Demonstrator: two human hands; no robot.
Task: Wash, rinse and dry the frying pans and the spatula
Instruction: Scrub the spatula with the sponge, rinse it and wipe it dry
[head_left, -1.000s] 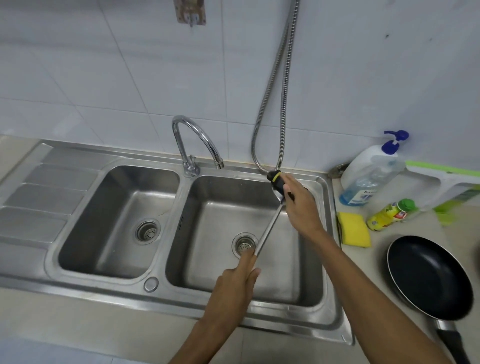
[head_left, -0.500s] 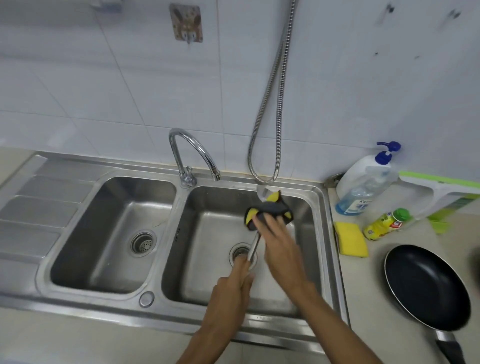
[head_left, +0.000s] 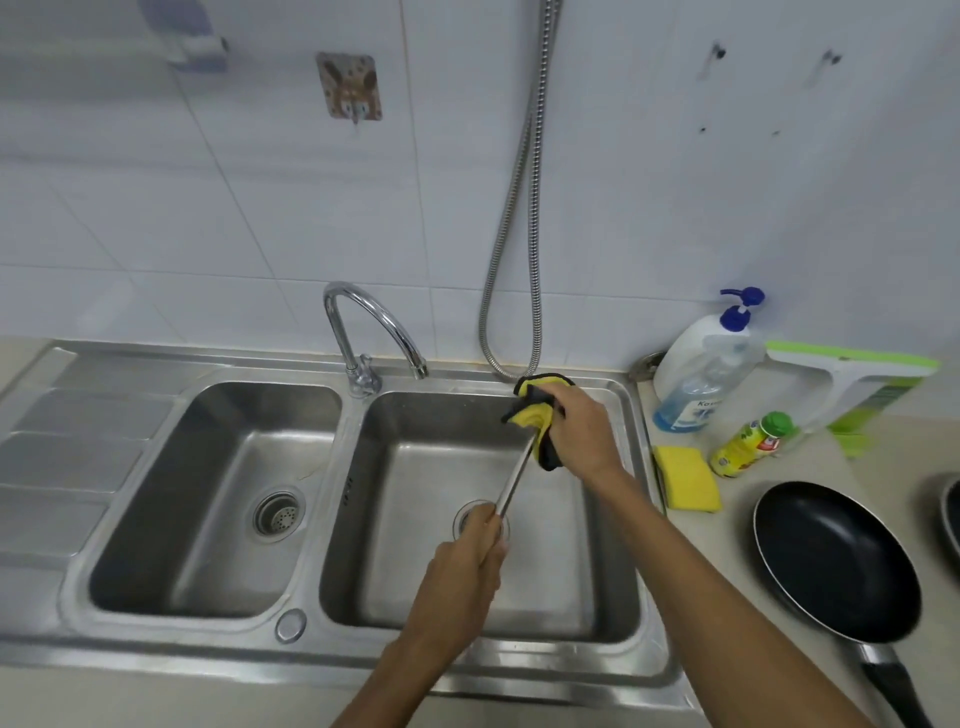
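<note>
Drying seems to be under way. One frying pan (head_left: 831, 561) is set on the counter, right of the right hand (head_left: 579, 431), and a second pan (head_left: 953, 514) is barely seen beyond it. The spatula (head_left: 515, 480) is held over the basin. Its handle is gripped in the left hand's (head_left: 462, 577) curled fingers, and its head is wrapped in a cloth (head_left: 532, 413) squeezed by the right hand.

white tiled wall (head_left: 218, 218), steel double sink (head_left: 208, 358), beige counter (head_left: 130, 696), perhaps a hook (head_left: 351, 88)

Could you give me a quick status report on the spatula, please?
Left hand grips spatula handle over right basin. Right hand wraps cloth round its far end. Nothing in the way.
</note>
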